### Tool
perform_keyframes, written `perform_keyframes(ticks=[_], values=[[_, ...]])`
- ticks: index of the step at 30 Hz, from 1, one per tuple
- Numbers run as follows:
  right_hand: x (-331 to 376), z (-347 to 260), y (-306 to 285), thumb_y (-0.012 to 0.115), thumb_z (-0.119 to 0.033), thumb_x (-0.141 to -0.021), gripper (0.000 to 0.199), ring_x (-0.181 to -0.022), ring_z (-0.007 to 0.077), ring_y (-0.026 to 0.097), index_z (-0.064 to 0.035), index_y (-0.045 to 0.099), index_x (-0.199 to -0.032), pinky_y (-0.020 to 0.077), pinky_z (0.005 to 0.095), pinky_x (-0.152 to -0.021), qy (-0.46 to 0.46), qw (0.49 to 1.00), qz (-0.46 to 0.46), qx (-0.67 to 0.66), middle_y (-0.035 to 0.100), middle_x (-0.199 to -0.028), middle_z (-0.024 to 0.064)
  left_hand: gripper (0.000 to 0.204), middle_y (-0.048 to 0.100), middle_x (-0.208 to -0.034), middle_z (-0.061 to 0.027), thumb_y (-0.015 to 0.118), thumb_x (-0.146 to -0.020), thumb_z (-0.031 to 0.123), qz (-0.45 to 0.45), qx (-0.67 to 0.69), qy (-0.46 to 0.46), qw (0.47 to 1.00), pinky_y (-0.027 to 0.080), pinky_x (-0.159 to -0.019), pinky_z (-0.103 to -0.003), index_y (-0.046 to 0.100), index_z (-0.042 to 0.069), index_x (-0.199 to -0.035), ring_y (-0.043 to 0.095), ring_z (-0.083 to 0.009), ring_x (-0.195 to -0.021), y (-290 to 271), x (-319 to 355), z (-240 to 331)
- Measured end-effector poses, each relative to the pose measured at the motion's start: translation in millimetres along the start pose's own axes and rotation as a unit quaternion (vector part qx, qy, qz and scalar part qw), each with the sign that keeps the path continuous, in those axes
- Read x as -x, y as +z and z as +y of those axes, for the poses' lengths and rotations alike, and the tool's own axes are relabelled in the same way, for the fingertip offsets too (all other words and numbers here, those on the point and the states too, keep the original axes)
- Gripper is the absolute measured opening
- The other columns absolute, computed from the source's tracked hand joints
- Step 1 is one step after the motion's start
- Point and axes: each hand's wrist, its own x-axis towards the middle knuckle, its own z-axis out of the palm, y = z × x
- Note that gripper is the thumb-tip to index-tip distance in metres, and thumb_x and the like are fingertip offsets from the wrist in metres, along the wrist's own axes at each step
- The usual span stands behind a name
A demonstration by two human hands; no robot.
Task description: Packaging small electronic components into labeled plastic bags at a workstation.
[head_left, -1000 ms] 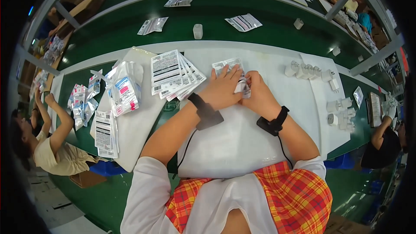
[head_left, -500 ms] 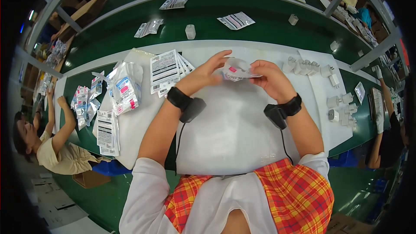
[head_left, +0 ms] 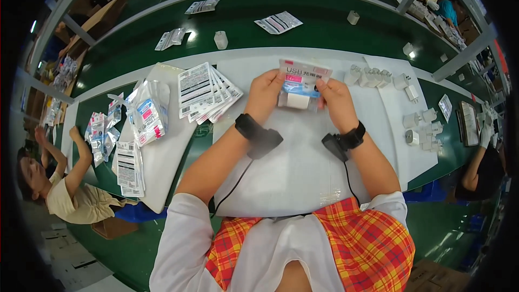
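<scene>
Pouch is raised over the table, toward the middle of its far edge, printed face toward you. Your left hand pinches its left edge; your right hand has the right edge, thumb laid over the front. Grip on both sides narrow, closed on the pouch and nothing else.

To handle it well, I'd keep both pinches level and out at the edges, so the film stays flat and the charger doesn't slide sideways. Pressing on the block itself would likely crease the film. Upper edge: sealed or not, you can't tell from here.

Containers. Your pouch appears to carry one white charger, low down, showing through the bottom part. Toward the table's left edge, a clear plastic bag holds printed pouches, seemingly flat. Right of it, a fanned stack of printed packets lies flat; contents, if any, don't show. Beside the left edge, a small heap of shiny pouches; contents unclear. Near the right edge, loose white chargers stand in groups, unbagged.
</scene>
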Motion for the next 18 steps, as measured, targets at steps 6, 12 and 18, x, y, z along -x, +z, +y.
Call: perform_keyframes(ticks=[6, 12, 18], values=[[-4, 10, -47, 0.063, -0.009, -0.083, 0.023, -0.094, 0.0246, 0.062, -0.0023, 0.069, -0.104, 0.0475, 0.0337, -0.080, -0.303, 0.883, -0.083, 0.348, 0.069, -0.096, 0.0086, 0.018, 0.069, -0.098, 0.0029, 0.060, -0.090, 0.012, -0.163, -0.358, 0.133, 0.910, 0.038, -0.089, -0.031, 0.070, 0.013, -0.105, 0.054, -0.0124, -0.094, -32, -1, -19], [39, -14, 7, 0.062, -0.004, -0.078, 0.020, -0.089, 0.0319, 0.062, -0.0035, 0.071, -0.096, 0.0482, 0.0401, -0.082, -0.345, 0.799, -0.117, 0.479, 0.067, -0.095, 0.0119, 0.029, 0.066, -0.106, 0.0073, 0.063, -0.081, 0.007, -0.194, -0.469, 0.143, 0.850, 0.027, -0.099, -0.040, 0.070, 0.022, -0.104, 0.047, -0.0208, -0.111, -24, 24, -14], [31, -1, 33, 0.064, -0.005, -0.078, 0.005, -0.085, 0.0311, 0.060, -0.0017, 0.067, -0.081, 0.0480, 0.0417, -0.078, -0.241, 0.855, -0.134, 0.439, 0.064, -0.085, 0.0119, 0.030, 0.058, -0.111, 0.0065, 0.063, -0.080, 0.008, -0.182, -0.506, 0.164, 0.827, 0.028, -0.096, -0.041, 0.067, 0.022, -0.107, 0.046, -0.0225, -0.111, -16, 23, -14]])
